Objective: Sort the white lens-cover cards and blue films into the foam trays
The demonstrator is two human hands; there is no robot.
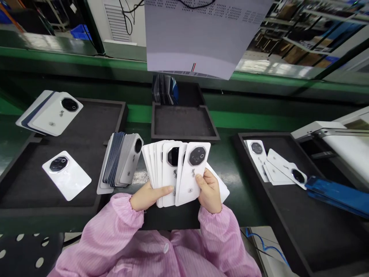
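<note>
I hold a fanned stack of white phone back covers (pixel 173 169) with dark camera rings, upright in front of me. My left hand (pixel 145 196) grips the fan from the lower left, thumb across the front. My right hand (pixel 210 190) is closed on the front cover (pixel 192 169) at the fan's right side. A leaning row of more covers (pixel 121 163) stands just left of my hands.
A black tray (pixel 95 123) on the left holds one single cover (pixel 66 175) and a small pile (pixel 50 112) on its far corner. A small black tray (pixel 184 123) sits ahead. The right black tray (pixel 288 200) holds several covers (pixel 275 165) and blue sheets (pixel 337 194).
</note>
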